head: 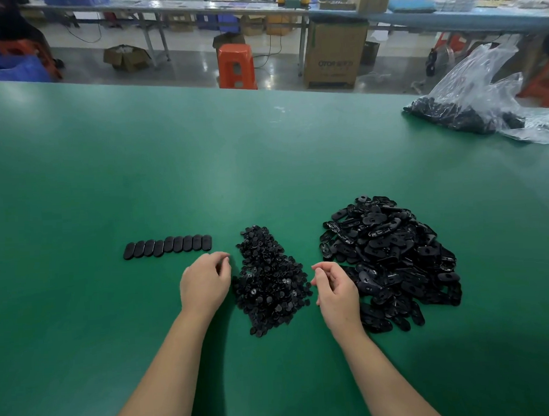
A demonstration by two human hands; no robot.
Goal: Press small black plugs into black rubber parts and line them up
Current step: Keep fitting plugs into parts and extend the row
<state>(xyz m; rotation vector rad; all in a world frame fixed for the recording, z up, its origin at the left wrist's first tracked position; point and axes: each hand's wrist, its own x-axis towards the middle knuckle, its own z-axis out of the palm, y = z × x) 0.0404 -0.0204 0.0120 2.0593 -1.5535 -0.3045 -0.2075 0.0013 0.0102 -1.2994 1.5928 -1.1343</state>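
Two bare forearms come in from the bottom edge. My left hand (205, 284) hovers just left of the plug pile (268, 282), fingers loosely curled, thumb and fingertips close together near the pile's edge; can't tell if a plug is pinched there. My right hand (335, 288) sits between the plug pile and the rubber parts heap (392, 262), fingers curled inward, tips close; nothing clearly held, too small to tell.

Plugs look tiny, light, round, probably slippery in a heap, so I judge a thumb-and-forefinger pinch on one at the pile's rim works best. Rubber parts are flat ovals with a hole, likely soft and bendy, light; grab by the long edges so the hole stays clear for pressing.

Further out left, a finished row (168, 246) of nine or so ovals lies side by side, touching, on the green table (265, 164). Next one goes on the right end, I'd guess.

Far right, a clear plastic bag (476, 104) with more black parts. Beyond the table, an orange stool (236, 66) and cardboard box (334, 56).
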